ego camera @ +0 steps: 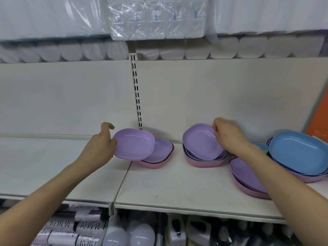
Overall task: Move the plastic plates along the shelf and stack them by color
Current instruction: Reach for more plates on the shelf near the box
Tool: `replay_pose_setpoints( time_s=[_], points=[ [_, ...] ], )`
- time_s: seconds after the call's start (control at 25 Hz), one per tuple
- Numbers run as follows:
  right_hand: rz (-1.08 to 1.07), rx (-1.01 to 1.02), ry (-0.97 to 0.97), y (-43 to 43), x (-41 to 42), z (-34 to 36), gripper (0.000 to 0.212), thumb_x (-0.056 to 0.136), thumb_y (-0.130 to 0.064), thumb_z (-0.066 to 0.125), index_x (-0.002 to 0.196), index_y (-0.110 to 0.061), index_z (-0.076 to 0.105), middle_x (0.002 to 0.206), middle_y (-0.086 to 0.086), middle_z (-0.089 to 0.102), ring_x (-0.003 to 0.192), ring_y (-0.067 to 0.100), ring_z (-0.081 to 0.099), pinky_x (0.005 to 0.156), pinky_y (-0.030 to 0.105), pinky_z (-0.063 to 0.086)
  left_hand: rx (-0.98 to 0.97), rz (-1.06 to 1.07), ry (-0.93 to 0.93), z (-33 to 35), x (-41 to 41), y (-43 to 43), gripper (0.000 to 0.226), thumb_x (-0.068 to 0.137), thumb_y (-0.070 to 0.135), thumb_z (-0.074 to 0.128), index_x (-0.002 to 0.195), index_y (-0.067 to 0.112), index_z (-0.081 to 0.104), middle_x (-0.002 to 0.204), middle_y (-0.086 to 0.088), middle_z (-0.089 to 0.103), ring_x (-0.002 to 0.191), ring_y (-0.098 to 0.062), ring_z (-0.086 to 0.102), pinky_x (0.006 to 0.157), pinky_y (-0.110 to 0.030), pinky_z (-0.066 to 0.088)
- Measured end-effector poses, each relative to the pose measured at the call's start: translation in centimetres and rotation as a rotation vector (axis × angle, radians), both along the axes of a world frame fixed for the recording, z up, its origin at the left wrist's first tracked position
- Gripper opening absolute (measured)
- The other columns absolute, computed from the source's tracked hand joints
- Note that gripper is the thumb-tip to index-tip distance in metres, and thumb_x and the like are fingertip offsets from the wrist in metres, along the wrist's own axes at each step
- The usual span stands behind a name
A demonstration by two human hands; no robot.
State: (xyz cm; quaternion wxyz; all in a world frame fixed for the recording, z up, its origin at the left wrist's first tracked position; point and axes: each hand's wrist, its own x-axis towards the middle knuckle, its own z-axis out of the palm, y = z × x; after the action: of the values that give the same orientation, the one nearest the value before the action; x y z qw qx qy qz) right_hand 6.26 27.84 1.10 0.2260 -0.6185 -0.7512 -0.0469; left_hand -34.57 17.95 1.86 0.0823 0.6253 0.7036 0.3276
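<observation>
step in hand: pulling purple plates out of mixed stacks. the person's left hand grips the lifted purple plate by its left rim. the fingers beneath it are hidden, and one digit stands curled and free above the rim. this plate hangs tilted over the left stack, a purple plate on pink ones, on the shelf. the right hand pinches the far right rim of the second purple plate, fingers curled onto the edge. that plate is tipped up, its near edge resting in the middle stack, whose base is pink. further right lie a purple-on-pink stack and a stack topped by a blue plate. next move, as judged: set both purple plates level on one purple pile, rims aligned. the pink plates will need their own pile.
</observation>
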Motion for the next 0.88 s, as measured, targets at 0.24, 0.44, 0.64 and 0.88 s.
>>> replay_pose_setpoints(
  time_s=[0.24, 0.44, 0.64, 0.88],
  points=[
    [0.107, 0.133, 0.266, -5.3, -2.3, 3.8, 0.036, 0.092, 0.007, 0.036, 0.107, -0.023, 0.047, 0.077, 0.006, 0.057, 0.063, 0.028, 0.055, 0.054, 0.038, 0.042, 0.106, -0.009, -0.036, 0.0, -0.5, -2.3, 0.034, 0.096, 0.004, 0.033, 0.103, 0.034, 0.049, 0.076, -0.011, 0.063, 0.069, -0.037, 0.062, 0.065, -0.049, 0.052],
    [0.355, 0.047, 0.575, -8.1, -9.7, 4.7, 0.033, 0.096, -0.008, 0.063, 0.124, -0.024, 0.065, 0.119, -0.001, 0.063, 0.084, 0.01, 0.064, 0.067, 0.016, 0.055, 0.139, -0.016, -0.268, -0.6, -5.0, -3.9, 0.03, 0.098, 0.009, 0.046, 0.105, 0.034, 0.061, 0.102, 0.0, 0.063, 0.067, -0.026, 0.063, 0.071, -0.042, 0.055],
    [0.4, -0.096, 0.564, -10.8, -21.5, 4.5, 0.069, 0.08, -0.032, 0.086, 0.14, -0.033, 0.051, 0.136, -0.011, 0.054, 0.111, 0.014, 0.058, 0.092, 0.033, 0.047, 0.089, -0.015, -0.304, -1.2, -15.6, -8.5, 0.053, 0.087, 0.024, 0.077, 0.132, 0.043, 0.055, 0.124, 0.007, 0.061, 0.089, -0.017, 0.066, 0.08, -0.036, 0.054],
    [0.478, -0.232, 0.455, -16.2, -40.8, 3.6, 0.087, 0.076, -0.043, 0.086, 0.144, -0.04, 0.032, 0.131, -0.01, 0.048, 0.113, 0.019, 0.051, 0.086, 0.035, 0.042, 0.058, 0.111, -0.235, -0.8, -32.9, -18.1, 0.074, 0.08, 0.028, 0.082, 0.142, 0.044, 0.046, 0.135, 0.013, 0.055, 0.114, -0.015, 0.058, 0.097, -0.038, 0.05]
  ],
)
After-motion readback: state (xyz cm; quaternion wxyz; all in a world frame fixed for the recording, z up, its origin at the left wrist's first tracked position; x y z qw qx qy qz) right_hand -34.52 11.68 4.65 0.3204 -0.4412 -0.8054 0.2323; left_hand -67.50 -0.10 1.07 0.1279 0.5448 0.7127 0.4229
